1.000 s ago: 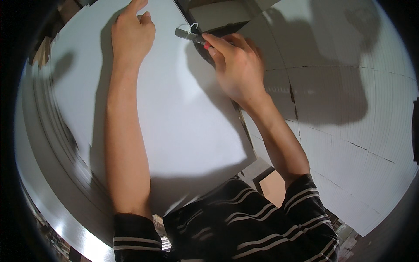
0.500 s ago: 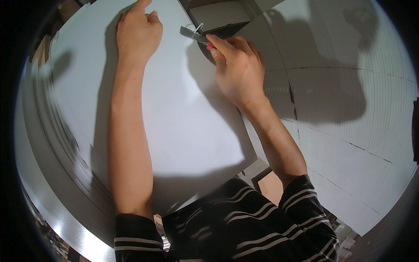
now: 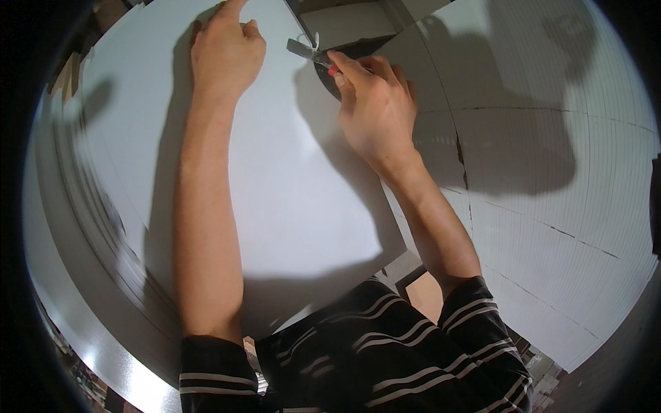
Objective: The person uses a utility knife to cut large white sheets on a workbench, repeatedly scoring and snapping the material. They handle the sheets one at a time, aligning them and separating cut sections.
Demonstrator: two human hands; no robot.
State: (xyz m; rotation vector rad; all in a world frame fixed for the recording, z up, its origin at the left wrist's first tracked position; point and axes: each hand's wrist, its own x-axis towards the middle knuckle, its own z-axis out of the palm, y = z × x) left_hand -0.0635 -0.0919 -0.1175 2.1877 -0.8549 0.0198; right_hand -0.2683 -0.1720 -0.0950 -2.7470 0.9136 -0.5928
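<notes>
A white panel (image 3: pixel 303 199) lies in front of me. My left hand (image 3: pixel 227 55) rests on its far left part, with an outstretched finger running out at the top edge and the thumb apart; nothing shows in it. At the panel's far right edge, my right hand (image 3: pixel 380 103) is closed around a flat-bladed metal hand tool (image 3: pixel 300 48) with a red part by the fingers. Its grey blade points left over the panel edge. A thin white curled strip (image 3: pixel 317 40) stands up beside the blade. The rest of the handle is hidden by my fingers.
To the right stands a broad stack of white boards (image 3: pixel 523 158), edges showing as fine lines with dark gaps. More stacked sheets (image 3: pixel 103 213) curve along the left. Beyond the panel's right edge is a dark-framed recess (image 3: pixel 351 27). A brown piece (image 3: pixel 425 296) lies below my right forearm.
My left hand has shifted slightly right and down. The tool's blade has moved a little to the right, and the white strip beside it now stands more upright.
</notes>
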